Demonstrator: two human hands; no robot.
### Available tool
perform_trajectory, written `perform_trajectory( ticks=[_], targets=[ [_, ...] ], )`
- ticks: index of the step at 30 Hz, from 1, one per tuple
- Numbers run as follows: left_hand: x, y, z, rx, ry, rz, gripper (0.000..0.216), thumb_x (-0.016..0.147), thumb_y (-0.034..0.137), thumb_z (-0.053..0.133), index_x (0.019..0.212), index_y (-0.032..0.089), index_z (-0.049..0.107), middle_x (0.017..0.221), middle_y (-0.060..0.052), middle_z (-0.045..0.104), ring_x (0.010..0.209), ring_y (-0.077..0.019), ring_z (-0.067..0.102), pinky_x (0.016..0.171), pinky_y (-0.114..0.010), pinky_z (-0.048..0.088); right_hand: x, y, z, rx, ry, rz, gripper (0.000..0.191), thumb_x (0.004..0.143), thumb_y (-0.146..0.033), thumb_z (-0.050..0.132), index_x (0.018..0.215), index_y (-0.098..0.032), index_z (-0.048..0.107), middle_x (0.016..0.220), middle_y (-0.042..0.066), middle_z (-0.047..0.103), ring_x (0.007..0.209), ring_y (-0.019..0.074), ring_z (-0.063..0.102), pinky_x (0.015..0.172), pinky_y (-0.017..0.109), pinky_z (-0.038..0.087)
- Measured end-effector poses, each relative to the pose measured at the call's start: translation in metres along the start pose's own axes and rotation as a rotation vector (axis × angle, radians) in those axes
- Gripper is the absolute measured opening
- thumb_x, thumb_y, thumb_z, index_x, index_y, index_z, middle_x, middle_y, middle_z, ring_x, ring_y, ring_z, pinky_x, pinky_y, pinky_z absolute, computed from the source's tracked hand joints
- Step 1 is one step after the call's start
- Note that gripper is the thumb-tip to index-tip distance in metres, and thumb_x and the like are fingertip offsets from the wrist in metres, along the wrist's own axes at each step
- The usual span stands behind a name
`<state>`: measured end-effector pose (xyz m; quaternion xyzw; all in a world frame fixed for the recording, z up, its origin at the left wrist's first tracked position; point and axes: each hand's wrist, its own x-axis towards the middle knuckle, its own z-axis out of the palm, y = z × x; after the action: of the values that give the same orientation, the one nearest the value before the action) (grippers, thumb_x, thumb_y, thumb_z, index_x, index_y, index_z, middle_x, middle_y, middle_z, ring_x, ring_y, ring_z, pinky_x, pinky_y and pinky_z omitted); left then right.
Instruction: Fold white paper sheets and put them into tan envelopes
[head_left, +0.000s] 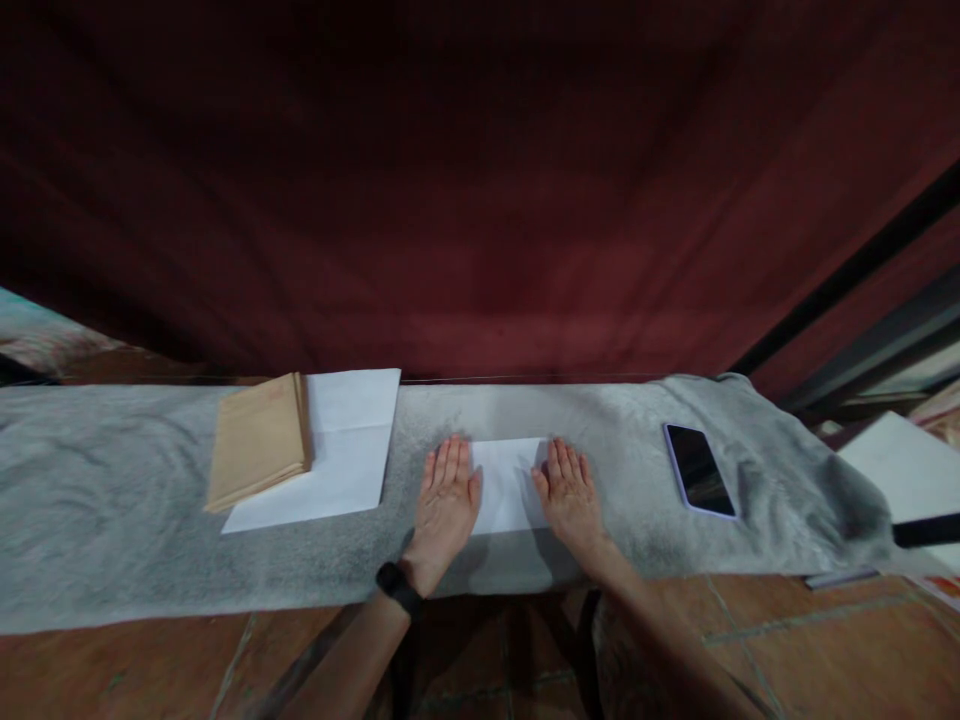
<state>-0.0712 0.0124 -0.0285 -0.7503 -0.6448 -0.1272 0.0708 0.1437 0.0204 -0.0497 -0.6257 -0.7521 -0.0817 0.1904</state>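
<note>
A white sheet of paper [508,486] lies flat on the grey cloth in front of me. My left hand [447,498] rests palm down along its left edge, fingers stretched forward and thumb out. On the opposite edge lies my right hand [571,496], also flat with its fingers extended. Neither hand grips anything; both seem to press on the paper's sides, whose edges they partly cover. A black wristband [399,590] is on my left wrist.
Grey cloth [622,420] covers the narrow table. At left, brown paper envelopes [259,440] lie partly over larger white paper [352,440]. A phone [700,470] with a purple edge lies at right. Dark red fabric [480,250] hangs behind the table. Tiled floor [150,665] shows below.
</note>
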Motion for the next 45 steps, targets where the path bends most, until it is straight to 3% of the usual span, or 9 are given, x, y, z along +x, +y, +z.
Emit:
perform_trajectory(
  ticks=[5, 9, 15, 22, 29, 31, 37, 45],
  targets=[
    [-0.004, 0.03, 0.007, -0.097, -0.031, 0.17, 0.055, 0.101, 0.024, 0.029, 0.154, 0.008, 0.034, 0.16, -0.014, 0.037, 0.152, -0.0237, 0.026, 0.125, -0.048, 0.025, 0.004, -0.027, -0.003, 0.141, -0.057, -0.163, 0.054, 0.108, -0.035, 0.023, 0.154, -0.01, 0.037, 0.158, 0.013, 0.041, 0.148, 0.0243, 0.034, 0.12, 0.046, 0.031],
    [-0.008, 0.037, 0.011, -0.087, -0.05, 0.201, 0.055, 0.1, 0.02, 0.026, 0.154, 0.008, 0.033, 0.159, -0.014, 0.039, 0.152, -0.0233, 0.027, 0.125, -0.049, 0.025, 0.0, -0.035, -0.003, 0.155, -0.084, -0.235, 0.052, 0.107, -0.033, 0.028, 0.154, -0.014, 0.038, 0.158, 0.011, 0.041, 0.148, 0.0221, 0.035, 0.123, 0.046, 0.027],
    [-0.01, 0.027, 0.012, -0.068, -0.042, 0.163, 0.057, 0.101, 0.024, 0.028, 0.156, 0.009, 0.029, 0.161, -0.013, 0.036, 0.152, -0.0225, 0.024, 0.125, -0.047, 0.025, -0.005, -0.027, -0.005, 0.073, -0.077, -0.183, 0.051, 0.107, -0.036, 0.034, 0.152, -0.014, 0.044, 0.159, 0.011, 0.039, 0.147, 0.0254, 0.038, 0.121, 0.045, 0.028],
    [-0.009, 0.008, 0.014, -0.029, -0.069, 0.058, 0.057, 0.103, 0.033, 0.031, 0.154, 0.009, 0.036, 0.162, -0.014, 0.032, 0.152, -0.0243, 0.026, 0.125, -0.045, 0.025, -0.013, -0.012, -0.002, 0.018, -0.019, -0.16, 0.055, 0.107, -0.039, 0.035, 0.154, -0.011, 0.038, 0.158, 0.016, 0.038, 0.145, 0.0278, 0.04, 0.118, 0.047, 0.032],
    [-0.001, 0.001, 0.003, -0.01, -0.03, -0.049, 0.057, 0.102, 0.032, 0.032, 0.149, 0.003, 0.042, 0.156, -0.02, 0.041, 0.149, -0.0295, 0.032, 0.124, -0.051, 0.023, -0.019, -0.001, -0.004, -0.009, -0.01, -0.146, 0.059, 0.106, -0.042, 0.034, 0.157, -0.011, 0.033, 0.159, 0.016, 0.038, 0.144, 0.0287, 0.041, 0.117, 0.047, 0.032],
    [0.002, 0.009, 0.001, -0.037, -0.026, -0.015, 0.057, 0.103, 0.033, 0.03, 0.149, 0.003, 0.041, 0.156, -0.02, 0.041, 0.149, -0.029, 0.033, 0.124, -0.05, 0.025, -0.02, -0.001, -0.005, -0.01, -0.009, -0.142, 0.059, 0.106, -0.043, 0.035, 0.156, -0.011, 0.033, 0.158, 0.016, 0.039, 0.143, 0.0287, 0.042, 0.117, 0.047, 0.032],
    [-0.001, 0.038, 0.006, -0.151, -0.08, 0.263, 0.054, 0.105, 0.033, 0.027, 0.152, 0.009, 0.037, 0.161, -0.013, 0.037, 0.151, -0.0221, 0.028, 0.125, -0.045, 0.027, -0.018, -0.003, -0.008, -0.024, -0.017, -0.132, 0.057, 0.106, -0.04, 0.036, 0.155, -0.01, 0.036, 0.158, 0.016, 0.04, 0.143, 0.0286, 0.043, 0.117, 0.047, 0.032],
    [0.018, 0.033, 0.013, -0.132, -0.106, 0.222, 0.054, 0.104, 0.032, 0.028, 0.153, 0.012, 0.037, 0.161, -0.011, 0.036, 0.152, -0.0219, 0.027, 0.125, -0.047, 0.024, -0.018, -0.003, -0.008, 0.003, -0.043, -0.104, 0.058, 0.106, -0.041, 0.036, 0.156, -0.011, 0.035, 0.157, 0.016, 0.042, 0.142, 0.03, 0.043, 0.117, 0.048, 0.032]
  ],
)
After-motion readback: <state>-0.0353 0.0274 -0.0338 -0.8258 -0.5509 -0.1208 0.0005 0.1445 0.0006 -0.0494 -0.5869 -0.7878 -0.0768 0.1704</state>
